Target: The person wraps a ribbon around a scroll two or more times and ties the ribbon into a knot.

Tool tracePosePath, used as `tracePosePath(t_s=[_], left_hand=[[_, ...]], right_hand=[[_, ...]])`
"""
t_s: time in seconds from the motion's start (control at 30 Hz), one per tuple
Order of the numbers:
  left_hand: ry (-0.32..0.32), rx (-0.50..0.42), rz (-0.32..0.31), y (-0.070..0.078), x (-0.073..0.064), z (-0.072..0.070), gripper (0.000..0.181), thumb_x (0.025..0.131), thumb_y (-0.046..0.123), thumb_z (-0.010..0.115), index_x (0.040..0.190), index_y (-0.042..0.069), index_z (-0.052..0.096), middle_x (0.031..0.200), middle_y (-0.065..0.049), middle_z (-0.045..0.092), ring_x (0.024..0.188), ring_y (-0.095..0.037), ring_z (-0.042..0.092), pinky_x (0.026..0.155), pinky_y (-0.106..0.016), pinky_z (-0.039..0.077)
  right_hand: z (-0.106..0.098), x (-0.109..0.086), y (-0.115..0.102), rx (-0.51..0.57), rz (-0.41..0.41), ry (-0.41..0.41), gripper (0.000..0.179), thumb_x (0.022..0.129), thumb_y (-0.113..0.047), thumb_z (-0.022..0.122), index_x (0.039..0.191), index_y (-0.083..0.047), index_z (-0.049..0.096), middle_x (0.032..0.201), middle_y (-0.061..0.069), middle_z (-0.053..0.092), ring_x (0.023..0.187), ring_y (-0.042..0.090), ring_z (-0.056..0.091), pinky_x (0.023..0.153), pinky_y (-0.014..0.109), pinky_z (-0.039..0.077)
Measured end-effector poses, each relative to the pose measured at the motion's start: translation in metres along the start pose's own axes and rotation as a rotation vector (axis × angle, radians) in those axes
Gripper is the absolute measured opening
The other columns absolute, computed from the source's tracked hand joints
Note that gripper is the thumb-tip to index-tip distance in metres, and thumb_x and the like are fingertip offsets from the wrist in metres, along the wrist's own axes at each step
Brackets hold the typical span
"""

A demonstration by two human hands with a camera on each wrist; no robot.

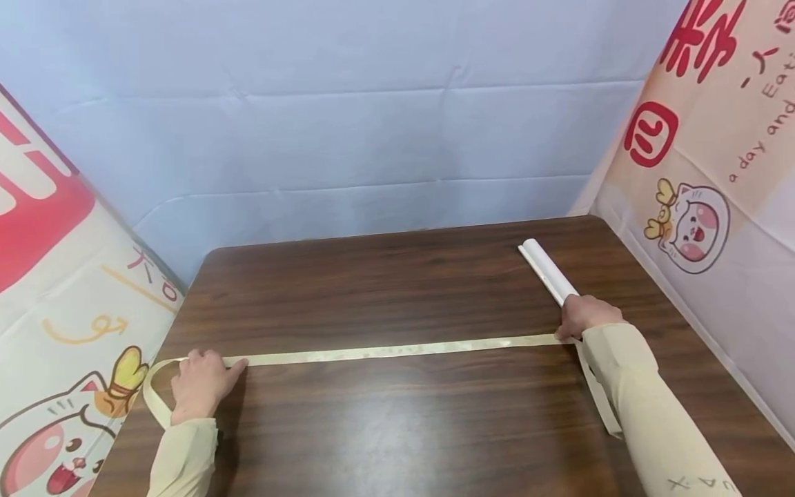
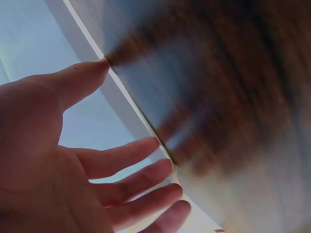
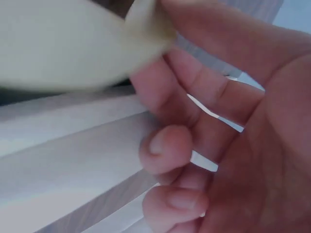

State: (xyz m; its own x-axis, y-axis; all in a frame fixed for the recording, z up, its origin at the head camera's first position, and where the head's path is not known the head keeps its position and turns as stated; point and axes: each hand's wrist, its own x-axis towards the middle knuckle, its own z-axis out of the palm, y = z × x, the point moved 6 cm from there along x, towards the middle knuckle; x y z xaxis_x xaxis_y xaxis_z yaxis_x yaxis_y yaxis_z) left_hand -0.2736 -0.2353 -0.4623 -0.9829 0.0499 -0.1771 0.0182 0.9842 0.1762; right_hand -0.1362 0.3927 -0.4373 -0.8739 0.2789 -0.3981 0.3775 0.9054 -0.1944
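A pale cream ribbon (image 1: 385,353) runs nearly straight across the brown table between two hands. At its left end the left hand (image 1: 201,383) touches it on the tabletop. The thumb and fingers (image 2: 121,158) reach down spread apart, fairly straight, in the left wrist view. Beyond this hand the ribbon loops back towards the person. Between thumb and forefinger, the right hand (image 1: 586,316) pinches the ribbon (image 3: 73,48), its other fingers curled. A loose tail hangs back along the right forearm. Just past the right hand lies a white roll (image 1: 549,269), its near end hidden by the hand.
The wood-grain table (image 1: 373,290) has rounded far corners. A pale blue cloth backdrop (image 1: 348,138) rises behind it. Printed cloth panels with cartoon figures (image 1: 692,224) stand along the left and right sides.
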Motion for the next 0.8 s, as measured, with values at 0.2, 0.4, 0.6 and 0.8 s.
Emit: tracePosePath(t_s=[0.2,0.4,0.6,0.8], left_hand=[[-0.054,0.015,-0.024,0.002,0.002,0.0,0.086,0.089,0.059,0.052,0.114,-0.024,0.048,0.114,-0.043,0.042,0.111,-0.06,0.039,0.083,-0.069,0.037],[-0.1,0.025,-0.043,0.0,0.006,0.0,0.099,0.086,0.072,0.046,0.116,-0.023,0.05,0.116,-0.045,0.039,0.112,-0.06,0.036,0.087,-0.071,0.033],[-0.167,0.045,-0.046,0.0,0.009,0.002,0.11,0.084,0.08,0.036,0.12,-0.024,0.046,0.121,-0.047,0.036,0.115,-0.061,0.033,0.089,-0.071,0.031],[-0.201,0.064,-0.045,0.001,0.01,0.002,0.11,0.084,0.08,0.033,0.119,-0.023,0.048,0.119,-0.047,0.037,0.113,-0.062,0.036,0.087,-0.07,0.034]], right_hand=[[-0.002,-0.001,0.004,-0.044,-0.013,0.021,0.011,0.069,-0.008,0.068,0.066,-0.007,0.057,0.066,0.009,0.055,0.058,0.023,0.049,0.051,0.037,0.04],[-0.005,-0.001,0.01,-0.075,-0.023,0.048,0.008,0.073,-0.005,0.062,0.068,-0.005,0.057,0.066,0.011,0.055,0.057,0.024,0.049,0.049,0.038,0.04],[-0.009,-0.002,0.019,-0.095,-0.024,0.082,0.008,0.077,-0.005,0.059,0.07,-0.003,0.057,0.065,0.012,0.055,0.057,0.025,0.049,0.049,0.04,0.041],[-0.011,-0.002,0.027,-0.104,-0.019,0.143,0.009,0.079,-0.003,0.056,0.072,-0.001,0.06,0.066,0.014,0.057,0.057,0.026,0.05,0.048,0.043,0.042]])
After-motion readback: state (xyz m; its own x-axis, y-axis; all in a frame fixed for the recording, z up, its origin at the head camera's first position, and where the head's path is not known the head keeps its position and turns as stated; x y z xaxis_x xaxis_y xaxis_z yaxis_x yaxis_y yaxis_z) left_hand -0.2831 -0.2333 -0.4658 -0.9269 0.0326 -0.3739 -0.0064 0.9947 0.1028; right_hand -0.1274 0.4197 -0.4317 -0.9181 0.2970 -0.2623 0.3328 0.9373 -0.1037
